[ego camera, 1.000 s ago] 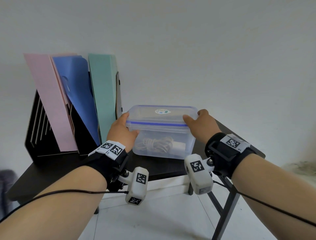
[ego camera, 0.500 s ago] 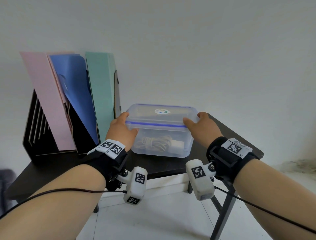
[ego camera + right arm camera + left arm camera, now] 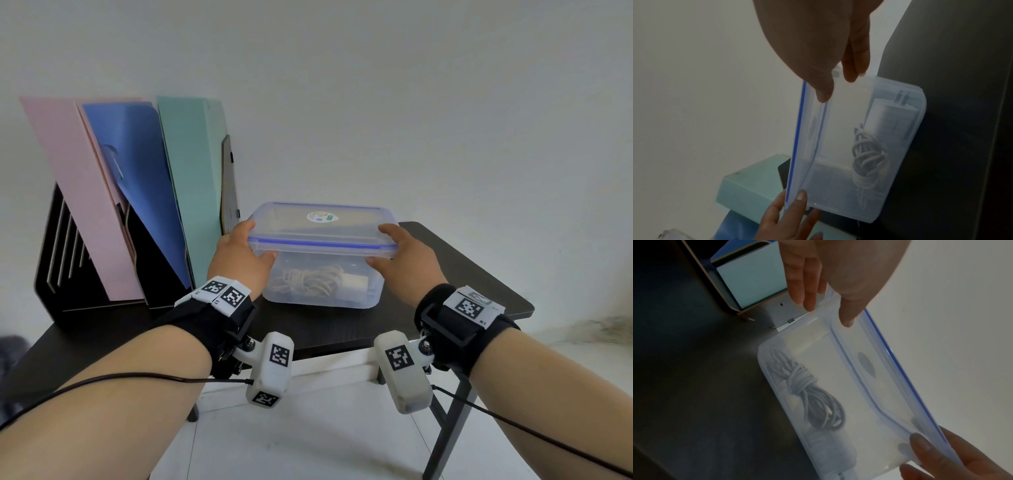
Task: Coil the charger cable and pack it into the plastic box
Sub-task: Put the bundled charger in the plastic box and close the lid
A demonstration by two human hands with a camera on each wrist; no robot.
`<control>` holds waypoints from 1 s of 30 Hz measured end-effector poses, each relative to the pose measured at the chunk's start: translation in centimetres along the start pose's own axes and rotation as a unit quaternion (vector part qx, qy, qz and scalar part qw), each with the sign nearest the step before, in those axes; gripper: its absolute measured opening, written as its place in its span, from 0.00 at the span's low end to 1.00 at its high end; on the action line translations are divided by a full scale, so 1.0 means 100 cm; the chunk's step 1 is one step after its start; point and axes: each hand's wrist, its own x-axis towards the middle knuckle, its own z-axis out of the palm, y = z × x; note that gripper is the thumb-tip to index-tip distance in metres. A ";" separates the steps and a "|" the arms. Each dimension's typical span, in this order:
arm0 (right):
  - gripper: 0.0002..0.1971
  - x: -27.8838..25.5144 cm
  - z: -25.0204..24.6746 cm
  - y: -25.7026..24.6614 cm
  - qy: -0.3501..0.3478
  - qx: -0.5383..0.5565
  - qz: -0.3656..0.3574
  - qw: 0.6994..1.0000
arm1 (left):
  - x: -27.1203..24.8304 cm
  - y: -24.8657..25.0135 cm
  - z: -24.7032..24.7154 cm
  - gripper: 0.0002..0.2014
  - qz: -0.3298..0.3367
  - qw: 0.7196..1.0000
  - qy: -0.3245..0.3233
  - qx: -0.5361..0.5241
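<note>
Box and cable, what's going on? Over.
Both hands, left and right, grip lid ends on box. Cable coiled inside. Nothing blocking.

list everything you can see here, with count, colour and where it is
plastic box: 1, clear, on the table right of the file holders
lid: 1, clear with a blue seal line and a small sticker, on top of the box, held at both ends
charger cable: 1, white, coiled inside the box
charger plug: 1, white, inside the box beside the coil
table: 1, dark, against the wall
file holders: 3 shown, pink, blue and green, standing in a black rack on the table's left
wrist cameras: 2, white, under each wrist on black straps
left hand: gripping the lid's left end
right hand: gripping the lid's right end
</note>
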 end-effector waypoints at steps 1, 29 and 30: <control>0.29 0.004 0.001 0.002 0.000 0.004 0.001 1.000 | 0.001 0.000 0.002 0.32 0.000 1.000 -0.001 0.000; 0.26 0.165 0.052 0.049 -0.010 0.116 0.048 0.992 | 0.105 -0.003 0.074 0.42 -0.014 0.997 -0.068 -0.013; 0.26 0.169 0.053 0.050 -0.010 0.116 0.048 0.992 | 0.109 -0.004 0.076 0.41 -0.015 0.998 -0.066 -0.013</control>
